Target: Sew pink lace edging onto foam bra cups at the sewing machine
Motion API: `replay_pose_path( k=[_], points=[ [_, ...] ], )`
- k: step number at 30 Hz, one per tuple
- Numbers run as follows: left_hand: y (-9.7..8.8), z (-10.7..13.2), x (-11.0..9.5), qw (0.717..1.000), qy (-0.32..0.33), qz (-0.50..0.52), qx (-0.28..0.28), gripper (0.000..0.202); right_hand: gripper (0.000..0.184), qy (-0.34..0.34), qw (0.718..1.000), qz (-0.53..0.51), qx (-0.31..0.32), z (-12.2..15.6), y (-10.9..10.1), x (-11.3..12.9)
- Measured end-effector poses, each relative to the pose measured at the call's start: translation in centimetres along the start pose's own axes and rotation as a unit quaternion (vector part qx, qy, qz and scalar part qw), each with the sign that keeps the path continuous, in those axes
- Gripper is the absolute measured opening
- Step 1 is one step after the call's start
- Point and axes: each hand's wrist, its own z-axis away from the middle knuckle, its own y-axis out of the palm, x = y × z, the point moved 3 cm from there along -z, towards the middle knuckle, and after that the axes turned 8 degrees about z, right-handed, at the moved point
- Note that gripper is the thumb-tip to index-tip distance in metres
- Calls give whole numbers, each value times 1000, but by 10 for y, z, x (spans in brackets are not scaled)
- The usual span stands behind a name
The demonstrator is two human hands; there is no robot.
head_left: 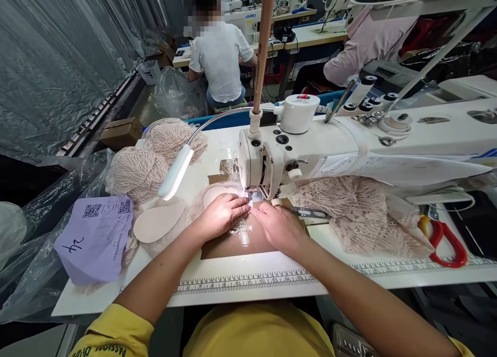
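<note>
The left hand [227, 214] lies flattish, the right hand [277, 225] half-curled; their grip I can't make out. The lace [199, 202] beyond looks soft, light; best held by its edge.

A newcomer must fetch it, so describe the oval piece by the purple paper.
From the nearest sewing machine, look left to the purple paper. Just right of it lies the beige oval piece, smooth, unlike the patterned lace heaped behind it.
</note>
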Motion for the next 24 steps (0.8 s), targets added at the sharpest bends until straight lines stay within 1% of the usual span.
replay_pose_path(
  k=[3,6,9,11,18,24],
  points=[
    [-3,-4,9,1000,-2,-4,16,35,43,9,1000,-2,-28,-4,1,0],
    [-7,-8,16,999,-19,-8,30,36,44,10,997,-5,-70,-6,5,-2],
    [-9,-11,21,999,-38,-1,28,36,46,7,993,-12,-114,-5,11,-5],
    [-10,-12,22,998,-49,4,25,36,46,5,991,-18,-131,-5,15,-7],
    [-11,-11,22,998,-63,15,17,34,47,3,986,-38,-162,-4,17,-10],
    [-9,-10,23,997,-67,23,23,36,45,5,986,-54,-160,-3,16,-10]
  ],
)
